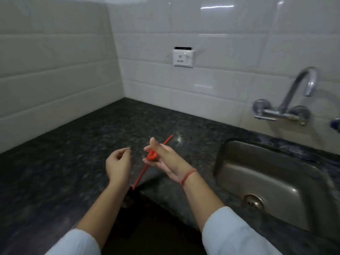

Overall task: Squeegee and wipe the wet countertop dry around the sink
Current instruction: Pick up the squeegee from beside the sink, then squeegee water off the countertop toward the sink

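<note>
1. Sleeves (237, 234) sit nearest the lens, pale and pushed up both forearms; they're clear of the wet stone, so let's leave them there.
2. Our right hand (165, 159) is palm-up over the countertop (64, 162), thumb raised, fingers loosely spread and cupped under the red squeegee (151, 159). The handle knob rests in the palm. That's cradling it rather than gripping it, so it needs closing properly before any stroke.
3. The squeegee blade reads as a thin red line running diagonally from near the front counter edge up toward the back wall. We can't tell whether the blade is touching the stone or just above it.
4. Our left hand (118, 162) is just beside it and holds nothing, with the fingers curled in and thumb and forefinger nearly meeting.
5. The sink (272, 181) is to the right, and a small puddle (178, 139) glints near the far blade tip. The rest of the dark granite is too mottled and blurred to judge how wet it is.
6. Our read is that we're at the start of a stroke. Wrap the right fingers round the handle, lay the full blade edge flat, and tilt it slightly toward the direction of travel.
7. Pull toward the sink rim in overlapping passes so the water drains into the basin, not off the front edge.
8. No cloth is in view, so we'll need one for the final wipe.
</note>
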